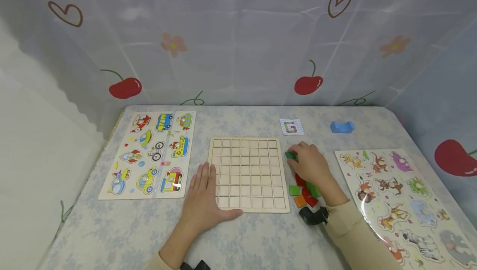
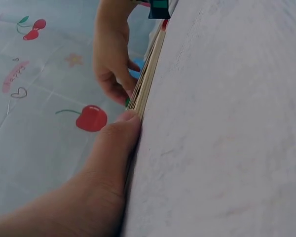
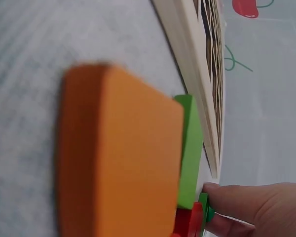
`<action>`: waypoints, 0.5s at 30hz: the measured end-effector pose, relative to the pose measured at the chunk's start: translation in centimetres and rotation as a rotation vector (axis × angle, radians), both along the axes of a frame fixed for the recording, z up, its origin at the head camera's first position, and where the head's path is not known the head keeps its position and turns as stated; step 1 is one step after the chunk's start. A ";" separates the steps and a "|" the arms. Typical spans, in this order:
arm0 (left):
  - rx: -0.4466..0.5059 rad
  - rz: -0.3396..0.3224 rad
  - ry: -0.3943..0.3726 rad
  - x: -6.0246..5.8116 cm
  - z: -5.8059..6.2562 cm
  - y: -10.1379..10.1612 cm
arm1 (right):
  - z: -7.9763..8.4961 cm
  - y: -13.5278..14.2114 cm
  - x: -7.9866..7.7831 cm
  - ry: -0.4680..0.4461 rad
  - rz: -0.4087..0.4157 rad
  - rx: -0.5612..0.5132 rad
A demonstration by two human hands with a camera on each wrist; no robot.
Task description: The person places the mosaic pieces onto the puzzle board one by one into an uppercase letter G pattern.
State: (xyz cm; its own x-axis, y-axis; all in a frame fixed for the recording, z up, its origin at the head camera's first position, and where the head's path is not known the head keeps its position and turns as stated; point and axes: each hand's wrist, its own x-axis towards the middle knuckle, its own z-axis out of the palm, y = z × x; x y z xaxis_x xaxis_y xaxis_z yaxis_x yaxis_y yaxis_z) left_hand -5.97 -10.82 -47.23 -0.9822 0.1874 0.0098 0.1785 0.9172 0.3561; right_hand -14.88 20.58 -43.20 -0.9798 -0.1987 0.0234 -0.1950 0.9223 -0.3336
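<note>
A square wooden grid board (image 1: 246,174) with bare cells lies mid-table. My left hand (image 1: 203,203) rests at its lower left corner, fingers straight along the left edge and thumb along the near edge. Just past the board's right side, my right hand (image 1: 311,164) pinches a dark green tile (image 1: 290,155) between thumb and fingers. Below that hand lie loose tiles: a light green tile (image 1: 294,190), an orange tile (image 1: 299,201) and several red tiles (image 1: 308,196), partly covered by the hand. The orange tile looms large in the right wrist view.
A small card (image 1: 292,127) with a coloured grid pattern lies behind the board, and a blue block (image 1: 342,127) sits at the back right. A vehicle puzzle (image 1: 149,158) lies to the left, an animal puzzle (image 1: 402,203) to the right. A patterned curtain (image 1: 231,38) hangs behind the table.
</note>
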 end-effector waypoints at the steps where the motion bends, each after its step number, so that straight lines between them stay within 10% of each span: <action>1: 0.006 0.000 0.001 0.0 0.0 -0.1 | 0.0 0.0 0.0 -0.005 0.002 -0.006; 15: 0.026 -0.002 -0.011 0.1 0.3 -0.2 | 1.7 -1.2 -1.2 -0.164 -0.008 -0.252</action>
State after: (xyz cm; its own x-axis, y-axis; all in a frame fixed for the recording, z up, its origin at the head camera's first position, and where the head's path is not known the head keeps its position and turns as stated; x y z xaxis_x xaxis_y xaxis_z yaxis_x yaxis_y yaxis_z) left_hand -5.86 -11.00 -46.97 -0.9819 0.1891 0.0038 0.1763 0.9073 0.3818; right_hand -16.09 19.36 -41.49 -0.9761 -0.1988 -0.0880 -0.1124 0.8080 -0.5784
